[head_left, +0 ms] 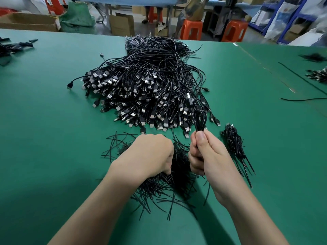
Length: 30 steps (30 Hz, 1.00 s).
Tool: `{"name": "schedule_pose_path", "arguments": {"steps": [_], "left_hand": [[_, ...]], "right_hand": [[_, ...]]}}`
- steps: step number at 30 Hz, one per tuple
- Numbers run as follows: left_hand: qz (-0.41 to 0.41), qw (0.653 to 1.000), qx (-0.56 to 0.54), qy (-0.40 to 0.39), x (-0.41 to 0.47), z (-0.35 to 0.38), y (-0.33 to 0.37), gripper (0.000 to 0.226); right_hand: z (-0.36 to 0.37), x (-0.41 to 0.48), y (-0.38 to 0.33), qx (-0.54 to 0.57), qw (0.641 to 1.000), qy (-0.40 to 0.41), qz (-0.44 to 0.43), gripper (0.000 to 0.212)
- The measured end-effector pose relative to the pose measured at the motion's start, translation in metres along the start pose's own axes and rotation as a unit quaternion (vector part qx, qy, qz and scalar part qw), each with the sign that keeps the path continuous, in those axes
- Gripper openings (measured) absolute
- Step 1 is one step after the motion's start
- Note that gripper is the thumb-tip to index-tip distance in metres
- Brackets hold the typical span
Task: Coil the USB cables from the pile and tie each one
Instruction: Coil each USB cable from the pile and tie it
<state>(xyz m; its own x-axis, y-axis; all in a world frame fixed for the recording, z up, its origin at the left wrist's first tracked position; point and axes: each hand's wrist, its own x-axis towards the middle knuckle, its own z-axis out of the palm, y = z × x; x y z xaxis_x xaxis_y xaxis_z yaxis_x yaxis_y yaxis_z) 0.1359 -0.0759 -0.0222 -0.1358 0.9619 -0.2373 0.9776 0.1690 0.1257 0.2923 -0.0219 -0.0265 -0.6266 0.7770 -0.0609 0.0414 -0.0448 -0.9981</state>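
A big pile of black USB cables (148, 89) lies in the middle of the green table (53, 121), plugs toward me. My right hand (205, 152) grips a coiled black cable (200, 119) upright, its loops sticking up above my thumb. My left hand (152, 154) reaches down with curled fingers into a heap of short black twist ties (169, 184) just in front of me; its fingertips are hidden among the ties. A small stack of coiled, tied cables (233, 144) lies to the right of my right hand.
Loose cables and small bundles lie at the table's far right (316, 75) and far left (12, 46). Beyond the table's far edge stand orange stools (192, 30), cardboard boxes (122, 23) and another table, with a person's legs behind.
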Motion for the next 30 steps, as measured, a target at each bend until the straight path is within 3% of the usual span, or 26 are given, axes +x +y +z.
{"name": "schedule_pose_path", "arguments": {"steps": [4, 11, 17, 22, 25, 30], "left_hand": [[0.014, 0.999, 0.007, 0.03, -0.002, 0.0, -0.004, 0.016], [0.017, 0.986, -0.145, 0.078, -0.006, -0.014, -0.03, 0.012], [-0.018, 0.912, -0.389, 0.126, -0.002, -0.015, -0.037, 0.014], [-0.009, 0.873, -0.462, 0.155, 0.0, -0.015, -0.032, 0.012], [0.026, 0.828, -0.537, 0.16, 0.001, -0.013, -0.022, 0.014], [0.054, 0.777, -0.604, 0.165, 0.006, -0.008, -0.001, 0.021]], "right_hand": [[-0.002, -0.001, -0.001, 0.017, 1.0, 0.0, -0.002, 0.032], [-0.005, -0.001, 0.001, 0.026, 0.999, 0.043, -0.019, 0.034], [-0.001, -0.002, 0.002, -0.021, 0.999, 0.03, -0.023, 0.035], [0.005, -0.002, 0.001, -0.047, 0.998, 0.018, -0.037, 0.034], [0.009, -0.001, -0.001, -0.064, 0.996, 0.012, -0.061, 0.035], [0.011, -0.001, -0.001, -0.159, 0.98, 0.061, -0.108, 0.036]]}}
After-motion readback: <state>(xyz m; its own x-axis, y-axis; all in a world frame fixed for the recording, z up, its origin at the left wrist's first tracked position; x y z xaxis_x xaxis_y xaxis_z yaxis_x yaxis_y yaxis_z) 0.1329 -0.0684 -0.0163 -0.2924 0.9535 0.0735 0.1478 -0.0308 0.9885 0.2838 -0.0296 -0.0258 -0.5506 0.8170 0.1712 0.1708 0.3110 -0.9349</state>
